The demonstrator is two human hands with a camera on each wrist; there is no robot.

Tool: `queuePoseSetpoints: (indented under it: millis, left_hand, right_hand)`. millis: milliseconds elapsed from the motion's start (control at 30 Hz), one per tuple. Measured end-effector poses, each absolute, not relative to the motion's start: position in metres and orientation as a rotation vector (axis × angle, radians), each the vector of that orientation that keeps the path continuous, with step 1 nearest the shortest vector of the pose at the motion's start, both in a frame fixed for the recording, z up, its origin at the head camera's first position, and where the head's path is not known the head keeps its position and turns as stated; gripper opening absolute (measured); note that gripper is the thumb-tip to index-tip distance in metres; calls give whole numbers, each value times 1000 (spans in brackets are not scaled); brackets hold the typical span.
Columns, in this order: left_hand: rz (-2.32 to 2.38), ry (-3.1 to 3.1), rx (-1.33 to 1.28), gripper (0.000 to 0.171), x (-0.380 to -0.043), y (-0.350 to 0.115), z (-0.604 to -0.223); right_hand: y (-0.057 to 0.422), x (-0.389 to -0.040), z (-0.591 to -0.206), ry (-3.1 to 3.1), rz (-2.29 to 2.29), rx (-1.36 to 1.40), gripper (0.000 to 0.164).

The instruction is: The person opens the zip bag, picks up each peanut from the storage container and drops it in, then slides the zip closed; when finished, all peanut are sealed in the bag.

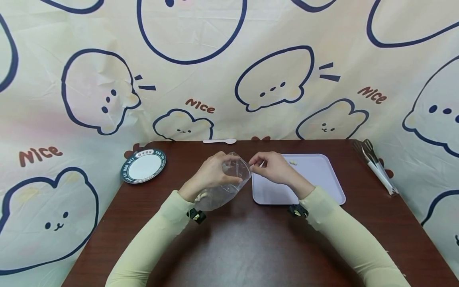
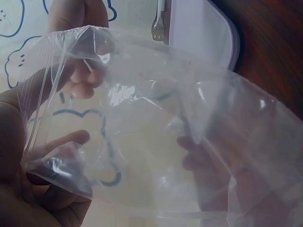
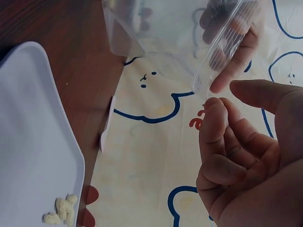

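Note:
A clear plastic zip bag [image 1: 224, 193] hangs tilted over the table in the head view, with small pale pieces [image 1: 201, 196] in its lower left end. My left hand [image 1: 213, 171] grips it near the mouth, thumb and fingers spread around the ridged zip strip [image 2: 45, 90]. My right hand [image 1: 274, 169] is at the bag's right upper corner. There its thumb and a finger pinch the edge, while the index finger stands apart, as the right wrist view shows. Under the right forearm lies a lilac tray [image 1: 324, 171] with a few pale knobbly pieces [image 3: 61, 208].
A white plate with a green lettered rim [image 1: 143, 165] lies at the table's left edge. At the back edge is a white spoon [image 1: 220, 141]. Kitchen tools with pale handles [image 1: 380, 171], a whisk among them, lie at the right edge. A patterned cloth [image 1: 222, 87] hangs behind.

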State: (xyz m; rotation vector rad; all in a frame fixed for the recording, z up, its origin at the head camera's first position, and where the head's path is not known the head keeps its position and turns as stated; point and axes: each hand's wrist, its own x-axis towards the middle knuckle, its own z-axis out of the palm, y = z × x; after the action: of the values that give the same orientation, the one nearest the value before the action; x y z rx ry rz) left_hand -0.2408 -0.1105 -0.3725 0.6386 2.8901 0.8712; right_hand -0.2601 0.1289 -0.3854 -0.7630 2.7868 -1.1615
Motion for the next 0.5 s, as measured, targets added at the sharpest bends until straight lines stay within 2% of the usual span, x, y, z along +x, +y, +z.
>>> queuePoseSetpoints:
  millis: [500]
  left_hand:
    - [851, 2899, 649, 71, -242, -110, -373]
  right_hand:
    - [156, -287, -410, 2827, -1211, -535, 14]
